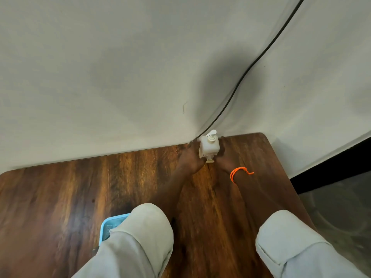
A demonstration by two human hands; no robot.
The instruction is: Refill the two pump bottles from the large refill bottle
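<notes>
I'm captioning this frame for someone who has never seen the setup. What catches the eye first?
A white pump bottle at the wooden table's far edge by the wall, with the left hand and right hand on either side. Then the orange wristband on the right wrist.

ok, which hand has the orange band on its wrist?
The right hand: an orange corded band circles its wrist. The left hand, across the white pump bottle, has a bare wrist.
</notes>
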